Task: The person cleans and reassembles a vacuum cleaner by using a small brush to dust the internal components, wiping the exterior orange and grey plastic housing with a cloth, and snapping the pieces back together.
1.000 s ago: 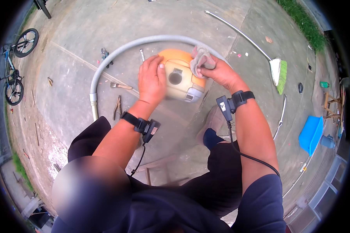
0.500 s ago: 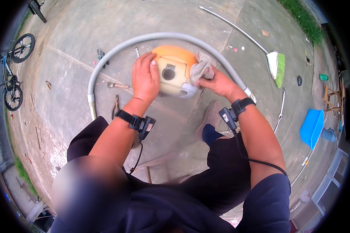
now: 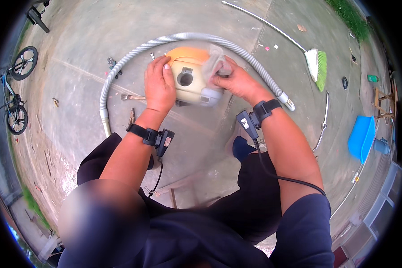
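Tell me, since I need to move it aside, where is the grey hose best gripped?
Probably at the stiff cuff on the grey hose, coming from the person's right. That end lies free on the concrete beyond the right hand, while the mid-span arcs behind the vacuum body and would likely flex when lifted.

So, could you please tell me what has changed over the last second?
The right hand slid its grey cloth from the vacuum cleaner's right side onto its orange top. The left hand kept steadying the left side, and the grey hose stayed looped around it.
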### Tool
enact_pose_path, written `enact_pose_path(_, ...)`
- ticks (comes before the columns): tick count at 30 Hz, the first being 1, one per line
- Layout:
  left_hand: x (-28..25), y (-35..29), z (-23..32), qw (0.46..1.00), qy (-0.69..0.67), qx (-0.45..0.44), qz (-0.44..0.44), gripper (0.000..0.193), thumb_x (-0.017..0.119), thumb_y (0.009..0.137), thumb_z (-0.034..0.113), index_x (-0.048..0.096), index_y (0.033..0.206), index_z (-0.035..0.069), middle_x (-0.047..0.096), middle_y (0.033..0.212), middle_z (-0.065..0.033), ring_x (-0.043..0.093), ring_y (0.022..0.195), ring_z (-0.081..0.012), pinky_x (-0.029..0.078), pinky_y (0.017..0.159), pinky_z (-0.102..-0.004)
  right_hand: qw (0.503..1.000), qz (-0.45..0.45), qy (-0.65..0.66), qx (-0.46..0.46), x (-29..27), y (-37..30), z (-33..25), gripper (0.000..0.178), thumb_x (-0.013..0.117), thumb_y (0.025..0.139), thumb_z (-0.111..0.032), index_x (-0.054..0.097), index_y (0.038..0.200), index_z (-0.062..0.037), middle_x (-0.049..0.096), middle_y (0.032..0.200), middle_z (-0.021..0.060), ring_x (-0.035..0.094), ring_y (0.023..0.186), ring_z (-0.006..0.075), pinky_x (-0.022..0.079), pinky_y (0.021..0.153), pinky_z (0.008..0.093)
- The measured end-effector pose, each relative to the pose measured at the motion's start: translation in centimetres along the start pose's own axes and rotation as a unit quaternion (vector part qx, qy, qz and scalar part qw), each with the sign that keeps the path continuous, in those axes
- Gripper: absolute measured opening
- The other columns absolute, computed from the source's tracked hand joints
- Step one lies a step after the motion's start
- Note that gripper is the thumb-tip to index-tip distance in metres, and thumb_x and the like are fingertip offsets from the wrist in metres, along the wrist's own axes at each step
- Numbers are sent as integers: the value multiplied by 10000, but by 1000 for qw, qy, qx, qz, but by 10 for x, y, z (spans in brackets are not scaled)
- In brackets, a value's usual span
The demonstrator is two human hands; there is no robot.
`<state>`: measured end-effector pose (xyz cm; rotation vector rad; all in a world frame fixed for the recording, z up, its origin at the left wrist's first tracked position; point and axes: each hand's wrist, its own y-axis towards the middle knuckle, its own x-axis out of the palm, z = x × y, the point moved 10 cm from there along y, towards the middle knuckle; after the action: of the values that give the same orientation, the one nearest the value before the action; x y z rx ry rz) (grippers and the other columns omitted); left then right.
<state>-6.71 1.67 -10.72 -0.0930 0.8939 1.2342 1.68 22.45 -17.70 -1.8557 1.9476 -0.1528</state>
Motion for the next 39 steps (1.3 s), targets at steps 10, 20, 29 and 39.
enact_pose_path(10,2,0,4,1000,8,-11,-6,322,443,1054,200,646,1234,26,607,1293,-173,549,1200,-383,424,1059,-459,868,215,393,214,61,-48,167,723,672,948,-577,560,1388,-14,618,1328,95,568,1219,208,423,1049,355)
enact_pose_path(20,6,2,-3,1000,11,-11,-11,337,434,1056,214,647,1237,26,600,1306,-177,539,1213,-386,418,1068,-457,831,546,-49,-95,77,-116,-55,449,566,1033,-439,599,1115,1,640,1125,101,596,1089,215,441,1024,385)
enact_pose_path(29,2,1,3,1000,28,4,-5,333,424,1067,199,643,1230,9,614,1269,-184,559,1205,-368,428,1061,-436,830,367,339,246,100,-86,103,724,466,1018,-616,588,1318,31,628,1230,150,618,1052,263,502,890,420)
enact_pose_path(39,3,1,0,1000,19,-12,-18,344,430,1058,221,645,1238,22,597,1312,-180,529,1224,-378,409,1074,-456,874,331,272,229,113,-95,104,629,511,1028,-558,624,1252,18,634,1194,110,604,1046,217,499,895,358)
